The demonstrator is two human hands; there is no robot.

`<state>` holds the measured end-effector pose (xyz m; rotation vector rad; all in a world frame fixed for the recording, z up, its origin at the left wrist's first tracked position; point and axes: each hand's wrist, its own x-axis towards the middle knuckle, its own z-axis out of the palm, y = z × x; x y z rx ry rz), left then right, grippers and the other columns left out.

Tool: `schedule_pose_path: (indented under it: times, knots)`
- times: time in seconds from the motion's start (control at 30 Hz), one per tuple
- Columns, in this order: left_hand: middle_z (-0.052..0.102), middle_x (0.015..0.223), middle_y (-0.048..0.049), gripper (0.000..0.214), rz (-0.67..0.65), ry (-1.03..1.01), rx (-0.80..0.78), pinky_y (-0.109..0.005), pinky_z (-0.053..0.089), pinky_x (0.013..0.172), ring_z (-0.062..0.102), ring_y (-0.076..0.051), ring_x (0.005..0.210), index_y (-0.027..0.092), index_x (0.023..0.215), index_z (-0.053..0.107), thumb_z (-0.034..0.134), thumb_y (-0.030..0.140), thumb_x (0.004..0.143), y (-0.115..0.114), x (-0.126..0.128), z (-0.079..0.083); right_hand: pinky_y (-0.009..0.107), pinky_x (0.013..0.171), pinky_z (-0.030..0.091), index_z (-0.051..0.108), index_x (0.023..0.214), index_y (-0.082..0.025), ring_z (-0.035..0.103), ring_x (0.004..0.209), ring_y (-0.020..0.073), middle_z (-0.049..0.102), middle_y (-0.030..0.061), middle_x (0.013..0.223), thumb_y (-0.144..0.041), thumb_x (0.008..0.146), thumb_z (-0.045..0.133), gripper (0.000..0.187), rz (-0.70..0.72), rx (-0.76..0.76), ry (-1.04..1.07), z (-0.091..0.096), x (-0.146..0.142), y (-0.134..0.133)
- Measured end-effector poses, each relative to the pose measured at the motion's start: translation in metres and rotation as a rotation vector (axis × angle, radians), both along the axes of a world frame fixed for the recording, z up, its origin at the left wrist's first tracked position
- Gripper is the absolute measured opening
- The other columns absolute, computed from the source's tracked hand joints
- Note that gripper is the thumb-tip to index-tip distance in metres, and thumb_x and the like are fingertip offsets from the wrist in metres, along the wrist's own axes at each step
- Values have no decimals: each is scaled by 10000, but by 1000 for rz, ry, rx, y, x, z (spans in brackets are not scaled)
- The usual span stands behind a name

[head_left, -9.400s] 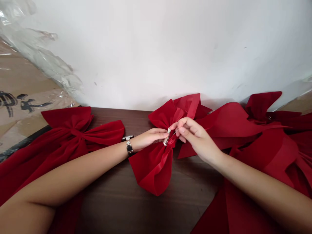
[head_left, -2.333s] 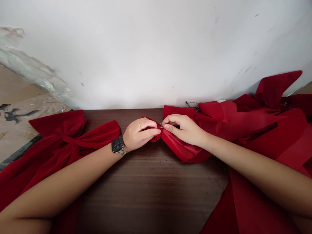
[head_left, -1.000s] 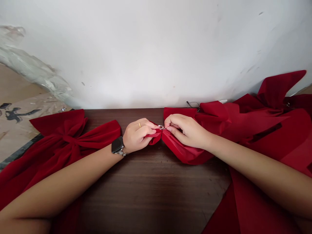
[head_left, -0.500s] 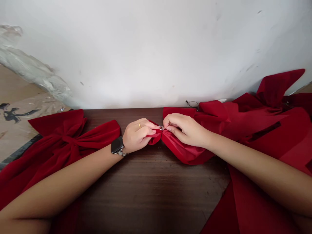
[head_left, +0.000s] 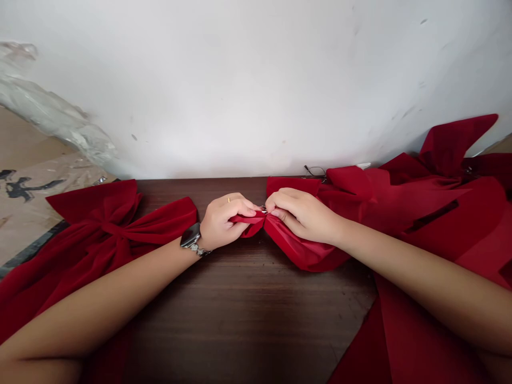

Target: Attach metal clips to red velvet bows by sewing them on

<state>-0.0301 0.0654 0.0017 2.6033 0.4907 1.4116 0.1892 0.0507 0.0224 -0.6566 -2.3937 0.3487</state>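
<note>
The left hand (head_left: 222,221) and the right hand (head_left: 304,216) are both closed, their fingertips almost meeting as they grip the pinched middle of a red bow (head_left: 304,248). A small metal clip (head_left: 264,211) shows between the 2 hands. A gold ring (head_left: 229,200) sits on a finger of the left hand, and a black watch (head_left: 190,236) with a silver band circles that wrist.

The bow lies on a dark wooden desk (head_left: 248,314), near its back edge. Just left of the left hand lies a second red velvet bow (head_left: 108,224), and a heap of red bows (head_left: 440,213) spreads to the right. A thin dark wire (head_left: 315,171) lies behind the heap. Beyond the desk stand a white wall (head_left: 256,90), clear plastic sheeting (head_left: 48,106) and printed cardboard (head_left: 32,181).
</note>
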Motion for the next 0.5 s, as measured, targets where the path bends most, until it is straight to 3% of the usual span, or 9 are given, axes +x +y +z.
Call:
schedule_pose_path:
  times: [0.13,0.27,0.37,0.5]
  knots:
    - [725,730,-43,83,8,11,-185,-218,535,596,673,-123,637,171,763,635,673,96,764,1,-2,5,295,688,395,493,840,-192,479,697,167,562,31,746,-129,946,351,188,-31,40,-91,-4,-1,0]
    - [736,758,-42,46,-42,49,-483,-175,537,624,687,-110,665,145,775,680,675,102,761,7,-4,10,305,683,396,514,853,-176,454,671,165,535,30,713,-165,970,323,224,-52,66,-156,-4,-2,-1]
    - [744,782,-54,24,-103,81,-687,-184,549,661,700,-124,701,132,776,692,707,142,759,13,-6,13,296,657,402,544,904,-160,465,679,168,551,47,741,-149,966,315,238,-33,52,-205,-1,-2,-2]
    - [745,754,-62,76,-159,98,-835,-202,546,647,694,-139,677,120,740,695,735,185,739,19,-9,13,301,686,446,597,972,-145,531,755,179,610,77,838,-114,950,352,248,20,18,-185,4,0,-3]
